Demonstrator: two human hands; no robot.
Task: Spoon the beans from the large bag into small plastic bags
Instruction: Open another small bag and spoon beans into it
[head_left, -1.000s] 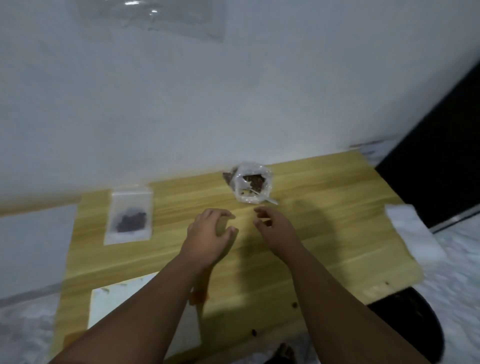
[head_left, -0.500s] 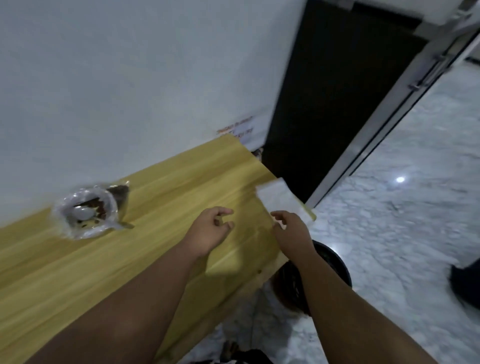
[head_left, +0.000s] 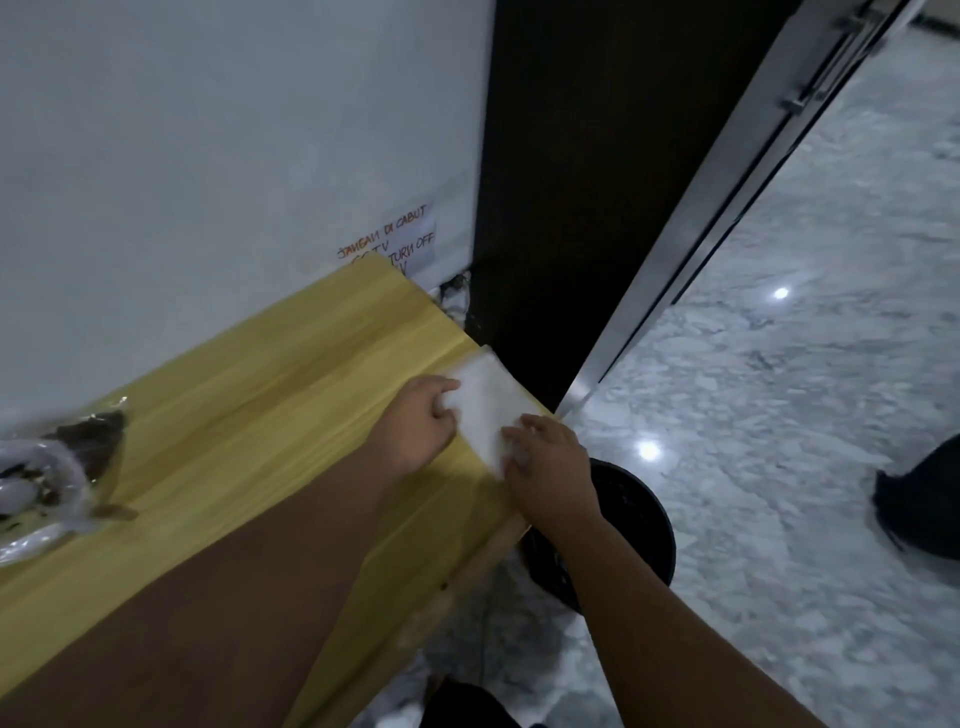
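Note:
A stack of small clear plastic bags (head_left: 480, 397) lies at the right end of the wooden table (head_left: 291, 395). My left hand (head_left: 418, 434) pinches the stack's left edge, thumb on top and fingers curled. My right hand (head_left: 548, 465) curls its fingers over the stack's near corner at the table's edge. The large bag of dark beans (head_left: 62, 467) sits open at the far left, partly cut off by the frame. A white spoon (head_left: 15, 493) lies inside it.
A white wall with a handwritten paper note (head_left: 402, 241) backs the table. Below the table's right end stands a black bin (head_left: 623, 535) on the marble floor. A dark door panel and a metal door frame (head_left: 691, 228) rise to the right.
The view swung right, away from the bean bag. Both hands travelled to the right end of the table and now touch the stack of small bags.

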